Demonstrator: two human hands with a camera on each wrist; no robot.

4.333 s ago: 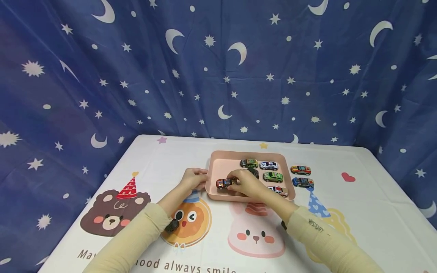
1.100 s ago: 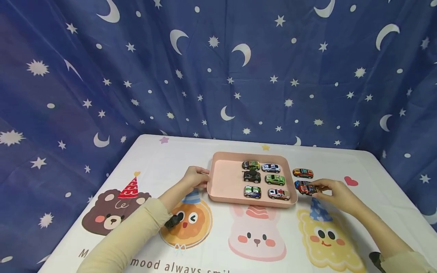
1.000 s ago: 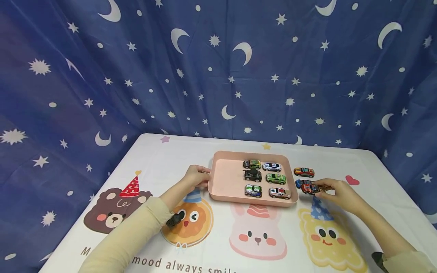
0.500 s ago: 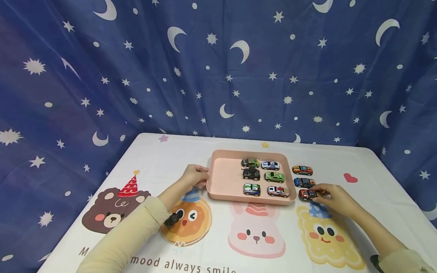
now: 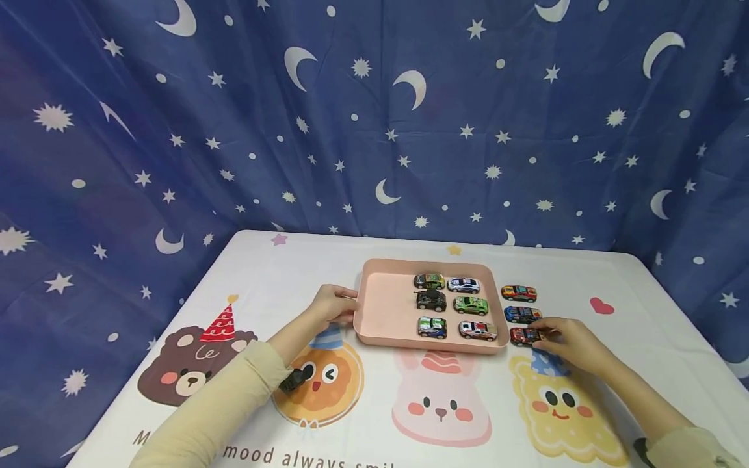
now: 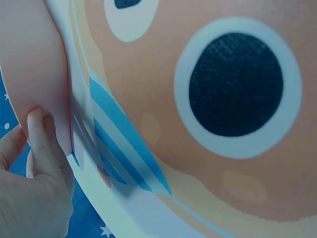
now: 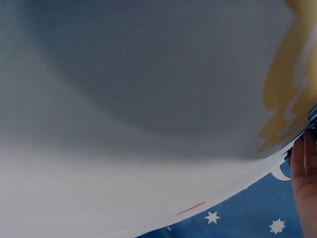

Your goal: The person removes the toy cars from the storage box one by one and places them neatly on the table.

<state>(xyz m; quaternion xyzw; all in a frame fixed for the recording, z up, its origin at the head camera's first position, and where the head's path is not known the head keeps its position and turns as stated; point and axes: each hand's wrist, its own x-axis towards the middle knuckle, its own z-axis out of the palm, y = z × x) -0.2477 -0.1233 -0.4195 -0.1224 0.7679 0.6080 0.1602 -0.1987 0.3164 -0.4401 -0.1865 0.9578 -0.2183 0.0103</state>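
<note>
My left hand (image 5: 333,304) holds the left edge of a pink tray (image 5: 386,312); in the left wrist view its thumb and fingers pinch the tray wall (image 6: 42,64). Right of the tray, my right hand (image 5: 570,341) pinches the rear of a red toy car (image 5: 523,336), partly hiding it. The red car is the nearest in a column with a blue toy car (image 5: 521,314) and an orange-red toy car (image 5: 519,293). At the right wrist view's edge, the right hand (image 7: 304,173) shows only in part, with a sliver of car.
Inside the tray's right part stand two columns of toy vehicles, among them a black one (image 5: 431,300), a green car (image 5: 471,305) and a white car (image 5: 463,285). A printed white tablecloth (image 5: 304,260) covers the table; a blue star curtain (image 5: 374,130) hangs behind.
My right hand has carried the red car out of the tray's front left, over the blue car, and down in front of it. The left hand has stayed at the tray's edge.
</note>
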